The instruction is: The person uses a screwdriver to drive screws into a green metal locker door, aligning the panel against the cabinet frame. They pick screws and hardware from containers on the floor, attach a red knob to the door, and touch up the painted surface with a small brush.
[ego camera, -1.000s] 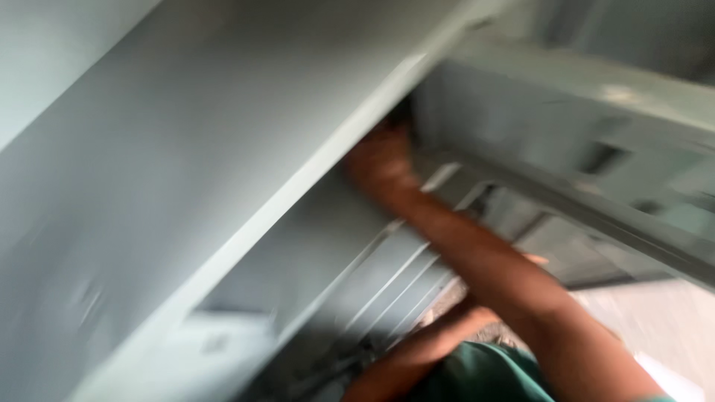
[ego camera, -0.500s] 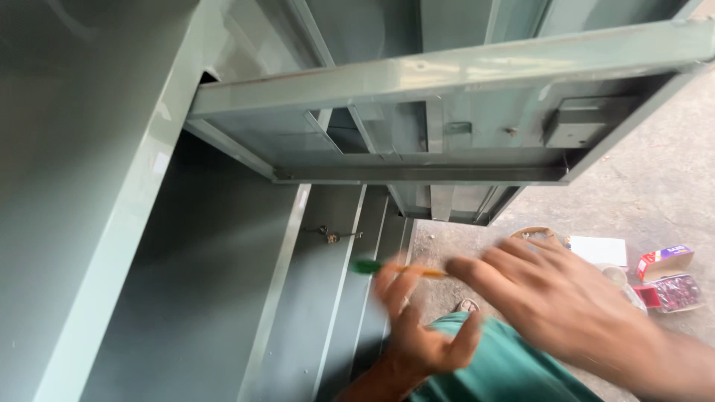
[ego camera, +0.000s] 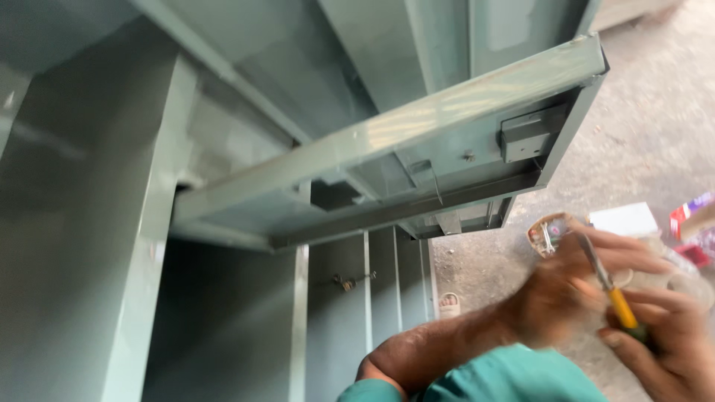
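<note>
Low at the right edge of the head view, the two hands meet over a screwdriver with a yellow and green handle and a grey metal shaft point(ego camera: 612, 292). The right hand point(ego camera: 663, 339) is wrapped around the handle's lower end, fingers curled closed on it, so the tool stands tilted with its shaft pointing up and to the left. The left hand point(ego camera: 573, 286), reaching in across a teal-green sleeve point(ego camera: 514, 376), sits just beside and partly behind the shaft; its fingers stretch rightward past the metal, but motion blur hides whether they pinch it or merely lie against it. Both hands are close together, touching or nearly so around the tool. Above and to the left stands a large grey-green painted steel cabinet point(ego camera: 89, 223), with its open grey-green metal door point(ego camera: 417, 141) swung out overhead, a small rectangular lock box point(ego camera: 530, 134) fixed near the door's corner. Behind the hands, on the rough concrete floor point(ego camera: 648, 97), lie a small round container of bits of hardware point(ego camera: 547, 232), a white flat box point(ego camera: 624, 219) and a red packet point(ego camera: 689, 216).
</note>
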